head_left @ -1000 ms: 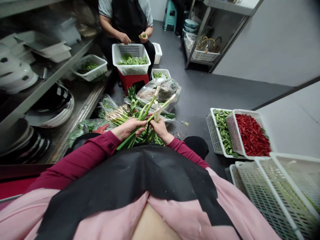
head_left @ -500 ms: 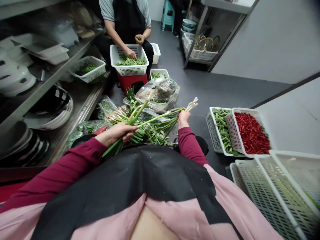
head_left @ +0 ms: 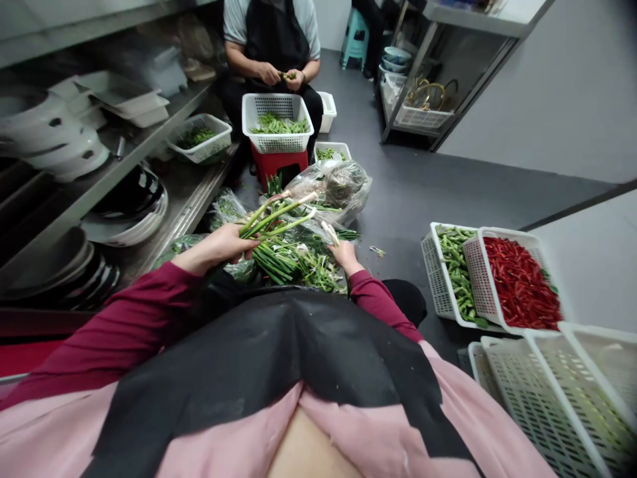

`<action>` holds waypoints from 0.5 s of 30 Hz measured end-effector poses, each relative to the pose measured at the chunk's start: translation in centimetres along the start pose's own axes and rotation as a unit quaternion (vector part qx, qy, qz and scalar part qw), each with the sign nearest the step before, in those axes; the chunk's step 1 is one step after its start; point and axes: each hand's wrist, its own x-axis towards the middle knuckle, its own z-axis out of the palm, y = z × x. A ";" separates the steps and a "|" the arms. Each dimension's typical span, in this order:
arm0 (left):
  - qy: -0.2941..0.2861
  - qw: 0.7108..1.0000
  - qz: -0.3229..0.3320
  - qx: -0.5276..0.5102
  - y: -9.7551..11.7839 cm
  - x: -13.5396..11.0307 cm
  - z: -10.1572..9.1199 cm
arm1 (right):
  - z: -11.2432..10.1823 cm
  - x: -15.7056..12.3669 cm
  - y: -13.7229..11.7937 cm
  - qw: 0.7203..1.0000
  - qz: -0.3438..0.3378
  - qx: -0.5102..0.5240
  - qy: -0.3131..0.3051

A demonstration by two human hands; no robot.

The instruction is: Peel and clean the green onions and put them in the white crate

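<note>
My left hand (head_left: 222,243) is closed around a small bunch of green onions (head_left: 277,213) whose white ends point up and to the right. Lower and to the right, my right hand (head_left: 343,253) is closed on the white end of a green onion (head_left: 330,232) at the pile of green onions (head_left: 293,260) lying in front of my knees. A black apron covers my lap.
Across from me a person (head_left: 273,40) handles green pods over a white basket (head_left: 277,123) on a red stool. Plastic bags of greens (head_left: 338,186) lie on the floor. Baskets of red chillies (head_left: 520,282) and green beans (head_left: 455,272) stand right; steel shelves with bowls (head_left: 124,212) run left.
My right hand has come back from the far right and dropped to the pile. The long onion it held stretched sideways is gone from that hand. The view shifted slightly.
</note>
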 end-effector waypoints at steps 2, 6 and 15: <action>-0.026 0.999 0.004 -0.030 0.5 0.4 0.5 | -0.5 -1.5 -1.9 0.991 -0.107 0.033 0.072; -0.096 0.993 0.012 -0.068 1.3 1.3 1.7 | -2.0 -4.5 -6.3 0.925 -0.366 0.092 0.043; -0.131 0.987 0.047 -0.075 2.5 2.8 3.7 | -0.8 -5.6 -8.6 0.920 -0.373 0.121 0.006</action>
